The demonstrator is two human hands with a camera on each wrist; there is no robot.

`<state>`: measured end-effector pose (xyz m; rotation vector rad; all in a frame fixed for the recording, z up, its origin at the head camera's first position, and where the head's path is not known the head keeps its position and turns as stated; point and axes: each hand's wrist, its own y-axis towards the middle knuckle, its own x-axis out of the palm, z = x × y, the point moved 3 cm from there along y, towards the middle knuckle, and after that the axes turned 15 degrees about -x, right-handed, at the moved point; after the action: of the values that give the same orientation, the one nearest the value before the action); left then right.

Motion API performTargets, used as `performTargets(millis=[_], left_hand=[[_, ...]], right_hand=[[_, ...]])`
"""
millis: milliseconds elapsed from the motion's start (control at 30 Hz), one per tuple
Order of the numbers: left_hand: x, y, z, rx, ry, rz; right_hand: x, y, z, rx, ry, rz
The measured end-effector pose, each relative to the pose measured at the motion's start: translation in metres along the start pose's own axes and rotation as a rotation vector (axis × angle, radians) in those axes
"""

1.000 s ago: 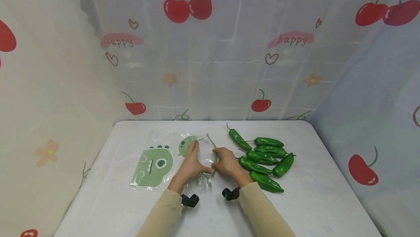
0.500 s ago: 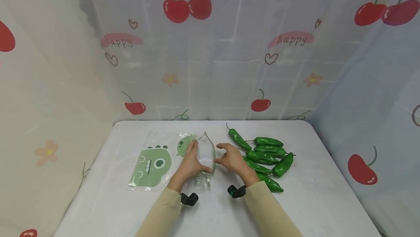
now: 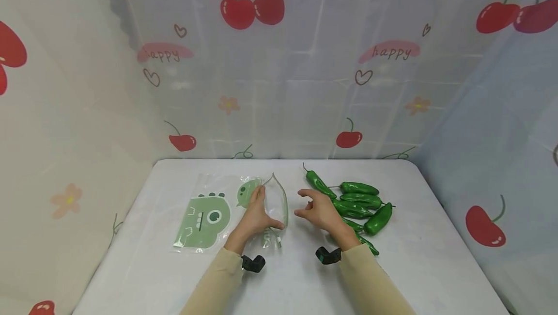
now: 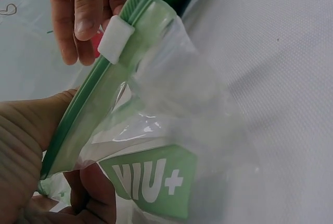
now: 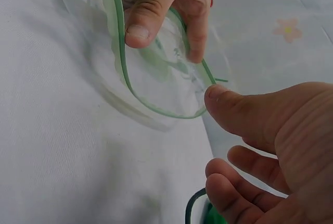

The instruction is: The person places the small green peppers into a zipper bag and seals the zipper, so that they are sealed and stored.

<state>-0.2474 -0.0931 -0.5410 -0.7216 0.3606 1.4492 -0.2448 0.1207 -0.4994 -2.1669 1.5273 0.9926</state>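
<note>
I have my left hand in the open mouth of the clear bag, which lies left of the middle in the head view, flat on the white surface. Its thumb and fingers are spread apart within the green rim. My right hand, right of the middle, holds nothing; the thumb and index finger stand apart, the other fingers are bent loosely. The green peppers lie at the right of the frame, partly covered by this hand and its wrist. In the left wrist view I see a white slider at the upper left.
</note>
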Motion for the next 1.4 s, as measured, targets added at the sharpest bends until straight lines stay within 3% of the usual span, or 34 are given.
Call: performTargets(millis=[733,1400], left_hand=[[-0.001,-0.002,0.002,0.004,-0.030,-0.003],[-0.005,-0.004,0.002,0.028,-0.014,0.000]], right_hand=[[-0.033,-0.035,0.015,-0.096,0.005,0.077],[-0.063,-0.088,0.047,-0.039,-0.014,0.126]])
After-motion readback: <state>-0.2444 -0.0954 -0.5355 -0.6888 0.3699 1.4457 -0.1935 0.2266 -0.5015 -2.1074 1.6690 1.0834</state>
